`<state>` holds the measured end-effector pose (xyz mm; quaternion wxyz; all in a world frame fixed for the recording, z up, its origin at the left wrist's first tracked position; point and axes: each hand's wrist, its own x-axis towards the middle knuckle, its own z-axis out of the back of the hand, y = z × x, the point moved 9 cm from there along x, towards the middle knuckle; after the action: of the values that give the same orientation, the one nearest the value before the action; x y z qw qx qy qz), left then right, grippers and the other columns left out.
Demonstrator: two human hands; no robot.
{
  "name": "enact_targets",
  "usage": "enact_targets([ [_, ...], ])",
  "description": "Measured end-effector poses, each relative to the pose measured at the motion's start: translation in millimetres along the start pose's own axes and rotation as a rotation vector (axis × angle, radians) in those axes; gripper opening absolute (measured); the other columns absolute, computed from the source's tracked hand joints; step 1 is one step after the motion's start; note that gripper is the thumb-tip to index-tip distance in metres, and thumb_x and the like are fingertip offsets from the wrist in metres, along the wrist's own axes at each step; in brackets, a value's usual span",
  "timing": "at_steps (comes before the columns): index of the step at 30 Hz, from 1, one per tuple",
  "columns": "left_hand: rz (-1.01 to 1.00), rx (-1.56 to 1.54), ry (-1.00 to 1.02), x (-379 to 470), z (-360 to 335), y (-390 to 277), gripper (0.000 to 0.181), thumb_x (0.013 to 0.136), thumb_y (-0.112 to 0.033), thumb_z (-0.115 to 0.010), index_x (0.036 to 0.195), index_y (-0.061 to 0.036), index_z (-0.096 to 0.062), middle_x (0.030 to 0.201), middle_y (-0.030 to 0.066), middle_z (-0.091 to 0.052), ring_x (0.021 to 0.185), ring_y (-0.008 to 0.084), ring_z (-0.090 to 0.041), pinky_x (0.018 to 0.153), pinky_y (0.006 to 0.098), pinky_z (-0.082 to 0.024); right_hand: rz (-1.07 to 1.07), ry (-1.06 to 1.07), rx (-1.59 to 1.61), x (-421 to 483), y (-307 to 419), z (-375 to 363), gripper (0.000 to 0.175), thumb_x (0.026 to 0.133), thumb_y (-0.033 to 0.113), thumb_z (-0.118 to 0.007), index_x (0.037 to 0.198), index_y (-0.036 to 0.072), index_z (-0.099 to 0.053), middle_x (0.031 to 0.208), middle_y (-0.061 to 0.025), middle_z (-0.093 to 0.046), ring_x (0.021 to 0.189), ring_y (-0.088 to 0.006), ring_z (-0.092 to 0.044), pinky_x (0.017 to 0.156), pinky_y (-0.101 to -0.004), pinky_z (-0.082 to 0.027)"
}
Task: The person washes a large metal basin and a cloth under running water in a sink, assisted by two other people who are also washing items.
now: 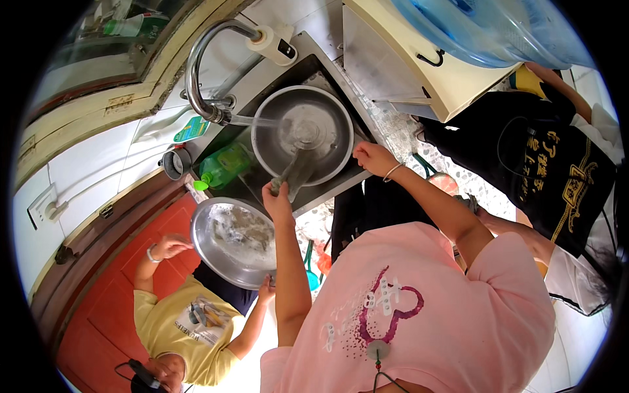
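A round metal basin [343, 113] sits in the sink [314, 199], with water in it. My left hand [278, 198] grips a wet grey cloth [300, 169], which hangs over the near rim into the water. At the basin's right side is my right hand [374, 158], fingers curled close to the rim; whether it grips the rim is unclear. Water runs from a curved chrome faucet [191, 73] into the basin.
A green detergent bottle [225, 164] leans in the sink's left part. On the left, a co-worker in yellow [196, 324] has a hand on a metal basin [209, 267] of foamy water. Another person in a black apron [555, 167] stands right, near a cream cabinet [393, 49].
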<state>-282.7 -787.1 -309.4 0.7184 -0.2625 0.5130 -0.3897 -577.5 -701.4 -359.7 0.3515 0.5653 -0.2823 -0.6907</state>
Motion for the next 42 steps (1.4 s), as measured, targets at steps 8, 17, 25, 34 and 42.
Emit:
enact_targets([
  [8,-0.015,0.053,0.009,-2.7,-5.2,14.8,0.028,0.074,-0.007,-0.066,0.095,-0.002,-0.048,0.088,0.0051,-0.052,0.078,0.0129,-0.05,0.072,0.0269,-0.042,0.024,0.009,-0.006,3.5,-3.2,-6.9,0.018,0.087,0.02,-0.048,0.087,0.004,-0.056,0.068,-0.011,-0.061,0.062,-0.0244,-0.059,0.061,-0.0347,-0.046],
  [17,0.118,0.237,0.178,-2.0,-12.6,47.5,0.034,0.079,-0.02,-0.065,0.104,0.0004,-0.053,0.095,0.0094,-0.06,0.085,0.017,-0.056,0.077,0.0285,-0.044,-0.006,0.033,-0.019,2.3,-8.9,1.5,0.016,0.089,0.017,-0.049,0.09,0.003,-0.056,0.069,-0.0054,-0.058,0.061,-0.0143,-0.056,0.059,-0.0272,-0.047],
  [25,0.151,0.369,0.217,-4.2,-14.9,61.1,0.034,0.081,-0.02,-0.063,0.105,0.0013,-0.054,0.096,0.0079,-0.06,0.086,0.0154,-0.055,0.077,0.0282,-0.043,-0.013,0.033,-0.043,2.6,-15.2,-0.4,0.018,0.089,0.019,-0.048,0.09,0.003,-0.056,0.069,-0.0049,-0.058,0.06,-0.0145,-0.056,0.06,-0.0273,-0.047],
  [34,0.135,0.46,0.301,-7.1,-15.2,69.4,0.035,0.083,-0.023,-0.059,0.107,0.0031,-0.058,0.094,0.0099,-0.063,0.084,0.0155,-0.057,0.075,0.028,-0.044,0.031,0.057,0.027,39.4,41.4,12.5,0.018,0.089,0.021,-0.047,0.087,0.005,-0.056,0.071,-0.0075,-0.06,0.064,-0.0196,-0.058,0.062,-0.0311,-0.046],
  [42,0.155,0.32,0.346,-14.7,-16.5,73.8,0.035,0.086,-0.022,-0.058,0.113,0.001,-0.054,0.098,0.0079,-0.06,0.088,0.0142,-0.055,0.078,0.0275,-0.043,0.232,-0.162,0.057,185.2,191.4,97.7,0.034,0.086,0.035,-0.044,0.085,0.003,-0.058,0.07,-0.007,-0.062,0.06,-0.0182,-0.059,0.061,-0.0321,-0.046],
])
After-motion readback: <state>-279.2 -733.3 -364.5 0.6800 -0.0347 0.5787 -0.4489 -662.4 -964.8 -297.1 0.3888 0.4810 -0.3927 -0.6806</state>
